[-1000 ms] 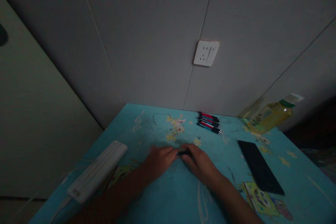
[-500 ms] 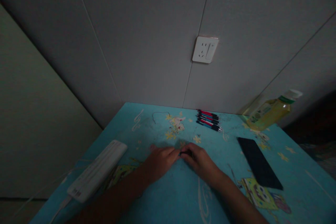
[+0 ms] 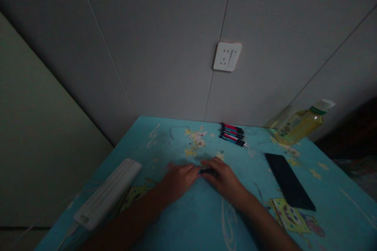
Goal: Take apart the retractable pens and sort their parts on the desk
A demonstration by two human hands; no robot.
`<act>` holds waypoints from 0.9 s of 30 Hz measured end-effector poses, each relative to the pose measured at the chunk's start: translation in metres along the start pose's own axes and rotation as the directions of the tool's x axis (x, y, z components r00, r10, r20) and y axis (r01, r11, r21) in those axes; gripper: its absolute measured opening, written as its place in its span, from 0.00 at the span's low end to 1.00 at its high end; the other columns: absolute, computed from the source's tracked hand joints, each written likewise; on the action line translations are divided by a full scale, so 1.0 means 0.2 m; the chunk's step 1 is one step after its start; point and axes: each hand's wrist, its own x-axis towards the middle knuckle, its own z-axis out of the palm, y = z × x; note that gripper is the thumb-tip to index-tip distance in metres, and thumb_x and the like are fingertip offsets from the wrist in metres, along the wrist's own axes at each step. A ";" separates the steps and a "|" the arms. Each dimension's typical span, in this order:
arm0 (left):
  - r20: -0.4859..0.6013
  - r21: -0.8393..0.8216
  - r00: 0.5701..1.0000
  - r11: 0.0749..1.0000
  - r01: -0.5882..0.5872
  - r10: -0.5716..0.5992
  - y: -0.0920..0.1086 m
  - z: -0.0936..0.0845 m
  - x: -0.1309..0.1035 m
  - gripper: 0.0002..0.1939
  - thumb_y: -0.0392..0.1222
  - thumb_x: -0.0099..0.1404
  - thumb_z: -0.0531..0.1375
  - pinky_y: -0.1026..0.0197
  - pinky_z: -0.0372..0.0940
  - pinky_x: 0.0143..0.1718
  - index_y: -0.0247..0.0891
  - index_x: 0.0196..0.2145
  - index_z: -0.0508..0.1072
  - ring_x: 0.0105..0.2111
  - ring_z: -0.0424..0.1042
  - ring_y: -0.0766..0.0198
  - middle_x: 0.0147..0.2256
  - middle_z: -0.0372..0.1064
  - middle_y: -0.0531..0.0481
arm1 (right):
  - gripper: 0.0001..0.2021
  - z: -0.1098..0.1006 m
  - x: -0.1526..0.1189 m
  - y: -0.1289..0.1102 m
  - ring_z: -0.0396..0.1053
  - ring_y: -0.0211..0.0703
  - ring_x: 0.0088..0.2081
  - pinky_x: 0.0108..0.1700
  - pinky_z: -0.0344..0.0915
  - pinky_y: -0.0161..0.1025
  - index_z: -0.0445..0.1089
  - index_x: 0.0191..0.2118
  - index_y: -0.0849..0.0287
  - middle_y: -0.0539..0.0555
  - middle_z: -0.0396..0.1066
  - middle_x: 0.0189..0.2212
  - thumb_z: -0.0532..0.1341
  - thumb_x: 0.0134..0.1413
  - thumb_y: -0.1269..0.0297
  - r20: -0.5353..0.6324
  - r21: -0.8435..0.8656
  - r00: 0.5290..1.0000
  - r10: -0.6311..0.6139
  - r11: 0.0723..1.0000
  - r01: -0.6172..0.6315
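Near the middle of the blue tabletop, my left hand (image 3: 180,180) and my right hand (image 3: 222,174) meet around a small dark pen-like piece (image 3: 209,171). The fingers of my left hand are pressed together on its left end, where a bit of blue shows. My right hand has thumb and fingers around the right part, its index finger lifted slightly above. Much of the piece is hidden by the fingers. Behind my hands, a row of several red, blue and black pens (image 3: 232,134) lies near the wall.
A white power strip (image 3: 108,194) with a cable lies at the left. On the right are a dark flat rectangular object (image 3: 290,182) and a bottle of yellow liquid (image 3: 300,127). A thin string (image 3: 179,127) lies near the back edge of the patterned table (image 3: 194,223).
My right index finger has lifted away from the dark piece, showing more of it. The whole view has shifted slightly.
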 end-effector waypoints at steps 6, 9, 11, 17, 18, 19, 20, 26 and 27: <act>-0.007 0.002 1.000 1.000 0.014 -0.014 0.00 -0.02 0.00 0.11 0.44 0.73 0.52 0.57 0.64 0.37 0.41 0.45 0.72 0.35 0.74 0.59 0.35 0.73 0.49 | 0.10 0.00 0.00 -0.03 0.72 0.44 0.42 0.47 0.67 0.41 0.74 0.46 0.54 0.53 0.75 0.40 0.57 0.65 0.63 0.075 0.039 0.997 0.002 0.999 -0.005; -0.016 -0.001 0.999 0.999 0.042 -0.042 0.00 -0.04 0.00 0.12 0.41 0.73 0.51 0.59 0.65 0.36 0.42 0.49 0.71 0.36 0.74 0.59 0.37 0.72 0.49 | 0.09 0.00 0.01 -0.02 0.72 0.44 0.42 0.47 0.67 0.41 0.72 0.47 0.55 0.53 0.75 0.41 0.59 0.63 0.64 -0.005 0.031 0.999 0.038 0.999 -0.038; -0.009 0.003 0.998 0.998 0.060 -0.060 -0.01 -0.04 0.01 0.14 0.37 0.72 0.50 0.61 0.65 0.36 0.44 0.52 0.69 0.37 0.74 0.60 0.39 0.72 0.49 | 0.09 -0.01 0.02 -0.02 0.72 0.44 0.41 0.46 0.67 0.40 0.72 0.46 0.56 0.53 0.75 0.40 0.59 0.62 0.64 -0.061 0.018 0.996 0.063 0.998 -0.062; -0.028 0.031 0.988 0.988 0.150 -0.149 -0.02 -0.02 0.02 0.17 0.31 0.69 0.50 0.61 0.66 0.37 0.44 0.51 0.68 0.38 0.73 0.60 0.41 0.71 0.48 | 0.11 -0.04 0.03 0.01 0.72 0.43 0.36 0.41 0.68 0.40 0.73 0.46 0.56 0.54 0.75 0.39 0.59 0.62 0.60 -0.177 -0.005 0.979 0.102 0.995 -0.104; -0.030 0.043 0.987 0.986 0.160 -0.159 -0.02 -0.02 0.02 0.17 0.31 0.68 0.50 0.61 0.66 0.37 0.43 0.50 0.67 0.38 0.73 0.60 0.41 0.71 0.48 | 0.12 -0.04 0.03 0.02 0.72 0.43 0.35 0.40 0.68 0.40 0.73 0.46 0.57 0.55 0.76 0.38 0.58 0.62 0.59 -0.189 0.008 0.975 0.115 0.993 -0.116; -0.033 0.054 0.985 0.984 0.170 -0.168 -0.03 -0.02 0.02 0.16 0.30 0.68 0.50 0.61 0.66 0.37 0.42 0.50 0.67 0.37 0.73 0.60 0.41 0.71 0.47 | 0.13 -0.05 0.03 0.02 0.72 0.43 0.35 0.40 0.68 0.40 0.73 0.46 0.57 0.55 0.76 0.39 0.58 0.63 0.58 -0.200 0.027 0.971 0.131 0.991 -0.128; -0.038 0.062 0.983 0.981 0.184 -0.182 -0.03 -0.02 0.02 0.16 0.30 0.68 0.49 0.61 0.67 0.36 0.42 0.50 0.67 0.37 0.73 0.60 0.41 0.71 0.47 | 0.13 -0.05 0.03 0.03 0.72 0.43 0.35 0.40 0.69 0.40 0.73 0.46 0.57 0.55 0.76 0.39 0.57 0.63 0.57 -0.213 0.047 0.966 0.147 0.989 -0.140; -0.088 0.024 0.955 0.958 0.286 -0.283 -0.04 -0.04 0.02 0.12 0.33 0.70 0.47 0.61 0.65 0.33 0.41 0.44 0.68 0.32 0.73 0.61 0.36 0.72 0.47 | 0.15 -0.07 0.03 0.07 0.74 0.47 0.40 0.44 0.70 0.43 0.73 0.49 0.57 0.57 0.76 0.43 0.58 0.62 0.56 -0.224 0.110 0.956 0.188 0.980 -0.167; -0.092 -0.007 0.953 0.957 0.290 -0.290 -0.04 -0.04 0.02 0.12 0.34 0.71 0.47 0.62 0.65 0.33 0.41 0.44 0.68 0.32 0.73 0.61 0.35 0.72 0.48 | 0.15 -0.07 0.03 0.07 0.74 0.48 0.41 0.45 0.70 0.44 0.74 0.49 0.57 0.57 0.76 0.44 0.59 0.61 0.56 -0.205 0.112 0.962 0.182 0.981 -0.161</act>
